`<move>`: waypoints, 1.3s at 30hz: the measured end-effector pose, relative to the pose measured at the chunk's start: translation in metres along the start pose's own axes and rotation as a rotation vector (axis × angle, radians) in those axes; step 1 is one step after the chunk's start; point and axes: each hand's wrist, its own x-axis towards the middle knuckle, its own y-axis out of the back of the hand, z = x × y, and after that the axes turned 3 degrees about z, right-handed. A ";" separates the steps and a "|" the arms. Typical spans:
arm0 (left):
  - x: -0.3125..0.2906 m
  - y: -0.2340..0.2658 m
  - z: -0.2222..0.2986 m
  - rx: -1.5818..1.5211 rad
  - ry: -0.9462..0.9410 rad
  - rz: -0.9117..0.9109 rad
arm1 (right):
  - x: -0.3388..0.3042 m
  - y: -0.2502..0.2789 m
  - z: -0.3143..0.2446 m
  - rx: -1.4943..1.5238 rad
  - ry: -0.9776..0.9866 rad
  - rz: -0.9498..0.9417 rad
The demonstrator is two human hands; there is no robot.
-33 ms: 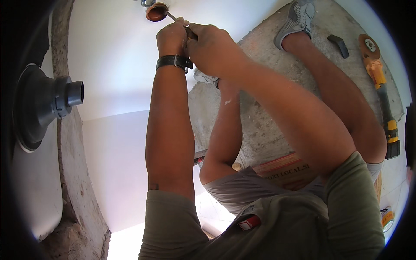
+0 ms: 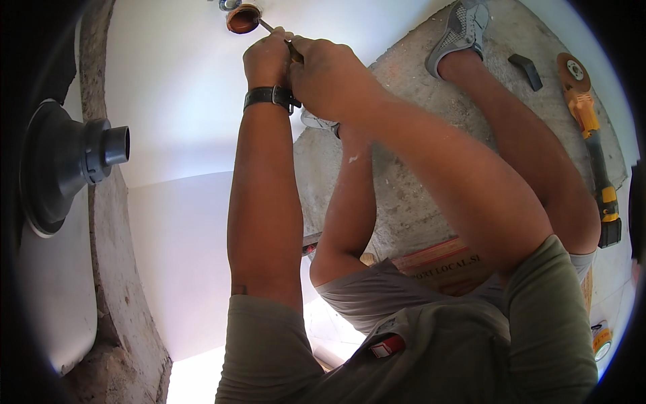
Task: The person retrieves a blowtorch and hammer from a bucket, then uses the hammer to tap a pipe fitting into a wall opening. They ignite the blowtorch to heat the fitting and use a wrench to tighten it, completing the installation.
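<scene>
Fingers (image 2: 308, 46) of the right hand (image 2: 330, 74) grasped a slim, dark-handled metal tool (image 2: 266, 26); the left hand's (image 2: 266, 59) curled at its shaft, grip unclear. Its tip reached a round reddish-brown opening (image 2: 242, 19) just beyond them.

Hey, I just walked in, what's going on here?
Someone in a grey-green short-sleeved shirt is working at the white wall. The right hand grips a thin metal tool with a dark handle, and the left hand is close against it. The tool's far end appears to meet the rim of a round reddish-brown opening. A yellow-and-black angle grinder with a brown disc lies off to the right, untouched.
</scene>
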 end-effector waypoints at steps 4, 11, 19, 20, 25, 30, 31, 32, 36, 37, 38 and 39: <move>0.002 -0.002 -0.005 -0.156 0.036 -0.020 | 0.000 -0.001 0.001 -0.182 0.068 0.023; 0.003 0.002 0.016 0.023 -0.007 -0.012 | 0.013 -0.004 -0.001 0.499 -0.210 -0.019; -0.002 0.004 0.011 -0.213 0.077 -0.143 | 0.003 -0.013 0.003 -0.387 0.164 0.141; -0.002 0.005 0.007 -0.189 0.057 -0.171 | -0.001 -0.015 0.002 -0.485 0.218 0.189; 0.003 0.002 0.000 -0.385 0.093 -0.108 | 0.007 -0.005 0.000 0.124 -0.016 0.043; 0.008 -0.008 0.000 -0.339 0.072 -0.007 | 0.019 0.012 0.012 0.605 -0.285 -0.145; 0.010 -0.006 0.000 -0.223 -0.024 0.067 | 0.017 0.010 0.013 0.474 -0.200 -0.083; 0.011 -0.002 0.000 -0.107 -0.120 0.140 | 0.016 0.007 0.013 0.343 -0.116 -0.020; 0.022 0.016 0.002 0.644 -0.664 0.386 | 0.010 0.000 0.013 0.038 0.073 0.011; 0.026 0.021 0.004 0.759 -0.779 0.379 | 0.008 0.000 0.013 0.018 0.063 0.033; 0.030 0.024 0.007 0.851 -0.832 0.368 | 0.006 0.000 0.013 0.035 0.069 0.024; 0.033 0.025 0.008 0.885 -0.833 0.358 | 0.004 0.001 0.013 0.045 0.066 0.024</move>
